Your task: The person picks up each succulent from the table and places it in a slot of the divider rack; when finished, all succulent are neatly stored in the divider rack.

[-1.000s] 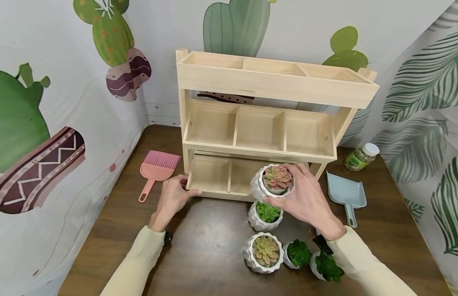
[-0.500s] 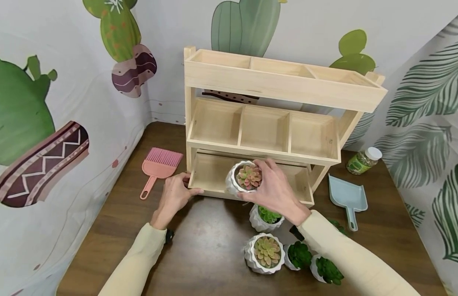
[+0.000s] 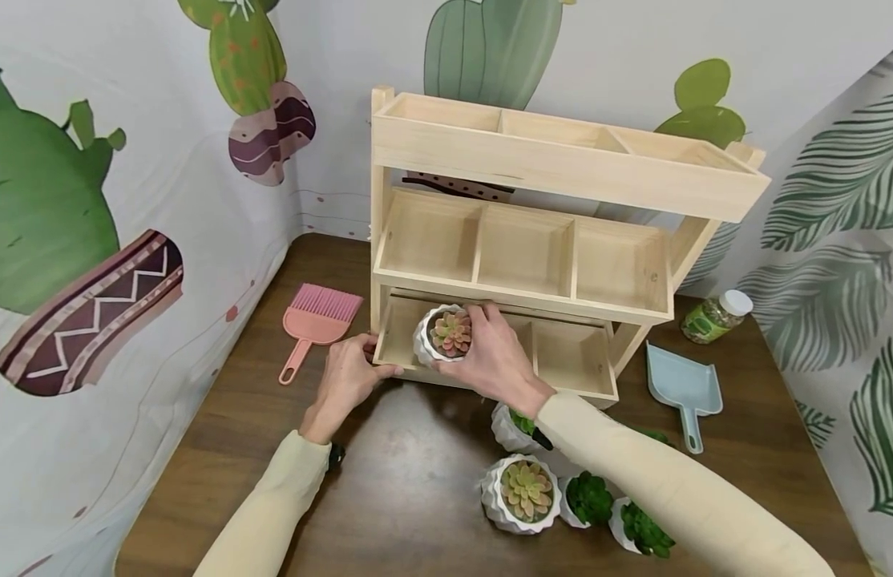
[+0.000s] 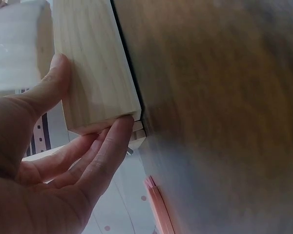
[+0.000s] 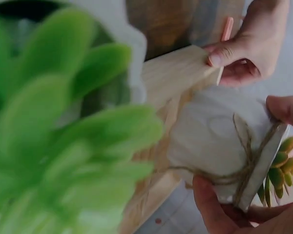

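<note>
My right hand (image 3: 500, 357) holds a white ribbed pot (image 3: 425, 340) with a pink-green succulent (image 3: 451, 332) by its rim. The pot overlaps the left compartment of the bottom tier of a wooden plant shelf (image 3: 572, 172). In the right wrist view, twine is tied around the white pot (image 5: 210, 131), fingers and thumb on opposite sides of it. My left hand (image 3: 345, 383) grips the bottom tier's front left corner. In the left wrist view, its thumb lies on the front board (image 4: 90, 63) and its fingers curl at the end.
Several potted succulents stand in front, including a yellowish one (image 3: 526, 490) and a dark green one (image 3: 589, 498). A pink brush (image 3: 318, 320) lies left of the shelf. On the right are a blue dustpan (image 3: 680, 381) and a lidded jar (image 3: 713, 316).
My right hand has carried the potted succulent leftward, from over the right part of the bottom tier to its left compartment. My left hand keeps its grip on the corner. The view has shifted slightly.
</note>
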Tool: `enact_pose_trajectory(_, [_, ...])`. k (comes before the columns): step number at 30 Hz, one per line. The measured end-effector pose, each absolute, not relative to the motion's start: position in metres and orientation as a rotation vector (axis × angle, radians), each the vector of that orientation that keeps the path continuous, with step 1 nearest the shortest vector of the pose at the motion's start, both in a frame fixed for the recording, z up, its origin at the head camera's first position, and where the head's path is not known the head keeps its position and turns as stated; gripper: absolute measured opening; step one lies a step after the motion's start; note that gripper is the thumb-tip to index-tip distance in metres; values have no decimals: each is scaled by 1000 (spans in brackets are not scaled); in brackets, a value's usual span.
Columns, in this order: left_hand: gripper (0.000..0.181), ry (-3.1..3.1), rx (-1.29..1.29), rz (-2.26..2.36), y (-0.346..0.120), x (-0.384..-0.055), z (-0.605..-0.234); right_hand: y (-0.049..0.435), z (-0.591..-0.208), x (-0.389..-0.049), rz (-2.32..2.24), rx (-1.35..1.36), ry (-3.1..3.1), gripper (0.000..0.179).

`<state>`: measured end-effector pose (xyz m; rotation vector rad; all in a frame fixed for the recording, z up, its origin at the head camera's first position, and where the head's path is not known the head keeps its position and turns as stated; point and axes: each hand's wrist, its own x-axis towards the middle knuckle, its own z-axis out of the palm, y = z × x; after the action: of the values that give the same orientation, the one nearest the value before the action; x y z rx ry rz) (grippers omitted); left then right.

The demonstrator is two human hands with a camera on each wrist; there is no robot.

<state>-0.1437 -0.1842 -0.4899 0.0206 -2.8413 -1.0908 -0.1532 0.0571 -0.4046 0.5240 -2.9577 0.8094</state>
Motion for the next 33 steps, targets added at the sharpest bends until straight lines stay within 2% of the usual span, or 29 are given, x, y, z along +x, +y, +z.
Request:
enact_pose_trajectory(8, [58, -2757, -70, -1091, -191, -153, -516, 36, -417, -162, 784, 523, -2973, 89])
enact_pose_trajectory(15, [65, -2804, -30, -1034, -200, -172, -553, 25, -428, -179, 801, 568, -2985, 95])
enact_pose_trajectory(20, [65, -2800, -49, -989, -202, -174, -561, 20, -429, -190, 806, 597, -3032, 98])
enact_pose_trajectory(23, [65, -2786, -56, -1002, -201, -172, -558, 18, -429, -194, 794, 605, -3072, 96])
enact_pose_trajectory(29, [58, -2847, -1, -1075, -189, -149, -501, 13, -431, -198, 790, 578, -3162, 102])
enact_pose_trajectory(33, [58, -2872, 28, -1060, -187, -146, -496, 13, -431, -199, 808, 549, -3191, 104])
